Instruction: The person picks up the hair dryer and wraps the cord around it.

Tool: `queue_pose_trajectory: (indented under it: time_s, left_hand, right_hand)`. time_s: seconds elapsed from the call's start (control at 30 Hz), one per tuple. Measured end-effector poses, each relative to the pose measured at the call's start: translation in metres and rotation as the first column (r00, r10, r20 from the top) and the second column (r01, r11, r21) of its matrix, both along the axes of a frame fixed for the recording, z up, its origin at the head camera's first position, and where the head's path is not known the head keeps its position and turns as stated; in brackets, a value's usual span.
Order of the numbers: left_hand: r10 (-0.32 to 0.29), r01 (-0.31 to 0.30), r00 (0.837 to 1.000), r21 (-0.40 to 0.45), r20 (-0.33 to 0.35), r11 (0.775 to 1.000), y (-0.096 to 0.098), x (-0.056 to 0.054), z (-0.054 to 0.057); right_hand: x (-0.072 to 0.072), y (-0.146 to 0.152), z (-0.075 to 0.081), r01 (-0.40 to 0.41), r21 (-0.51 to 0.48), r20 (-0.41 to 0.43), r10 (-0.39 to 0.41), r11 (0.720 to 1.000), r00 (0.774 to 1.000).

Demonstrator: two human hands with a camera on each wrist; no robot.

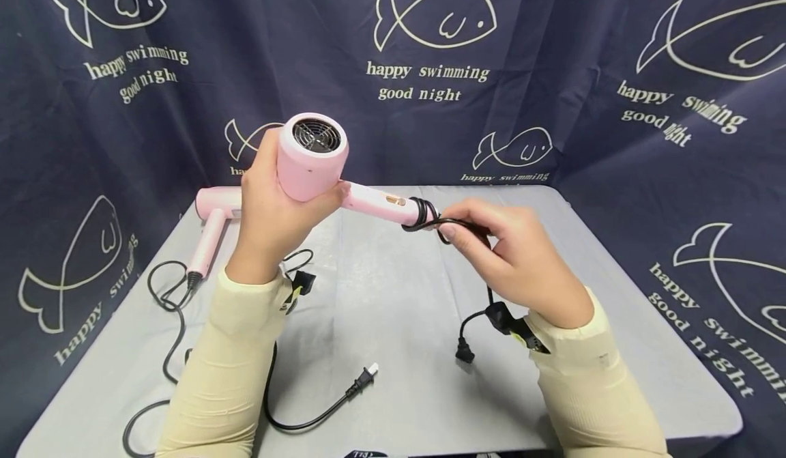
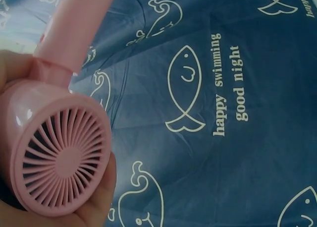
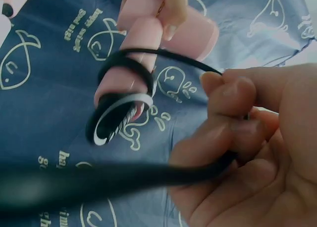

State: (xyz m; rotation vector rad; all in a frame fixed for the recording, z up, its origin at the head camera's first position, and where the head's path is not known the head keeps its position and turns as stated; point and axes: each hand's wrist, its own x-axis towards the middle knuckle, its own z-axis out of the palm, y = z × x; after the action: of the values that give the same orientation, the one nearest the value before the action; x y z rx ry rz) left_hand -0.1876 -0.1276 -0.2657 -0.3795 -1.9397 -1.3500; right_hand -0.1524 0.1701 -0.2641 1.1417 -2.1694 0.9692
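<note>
A pink hair dryer [image 1: 310,175] is held up above the table, its handle pointing right. My left hand [image 1: 273,205] grips its head from below and behind. In the left wrist view the slatted round grille [image 2: 67,162] shows with fingers round it. Several turns of its black cord [image 1: 422,212] lie around the handle's end. My right hand [image 1: 510,253] pinches this cord just beyond the handle; in the right wrist view the cord [image 3: 168,54] runs from the handle into curled fingers. Its plug [image 1: 464,352] dangles below the right wrist.
Another pink hair dryer [image 1: 213,236] lies at the table's back left, partly behind my left hand. A loose black cord [image 1: 178,338] trails from it. A two-pin plug [image 1: 362,379] lies on the grey table [image 1: 393,308] near the front. Dark blue fish-print cloth [image 1: 430,137] surrounds the table.
</note>
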Motion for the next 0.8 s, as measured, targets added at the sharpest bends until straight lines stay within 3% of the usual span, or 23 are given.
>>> queue_pose_trajectory:
  time_s: [0.2, 0.43, 0.8]
  left_hand:
    - [-0.045, 0.045, 0.999, -0.044, 0.001, 0.998, -0.004, 0.001, -0.001]
    - [-0.096, 0.083, 0.989, -0.122, -0.11, 0.989, -0.009, -0.004, -0.005]
    - [-0.21, 0.202, 0.954, -0.058, -0.216, 0.978, -0.008, -0.002, -0.005]
  right_hand:
    - [-0.01, 0.0, 0.0, -0.009, -0.104, -0.018, 0.007, 0.995, 1.0]
    - [-0.016, 0.003, -0.001, -0.025, -0.155, -0.011, 0.023, 0.988, 1.0]
    - [-0.025, 0.005, -0.007, -0.079, -0.169, 0.115, 0.1, 0.982, 0.988]
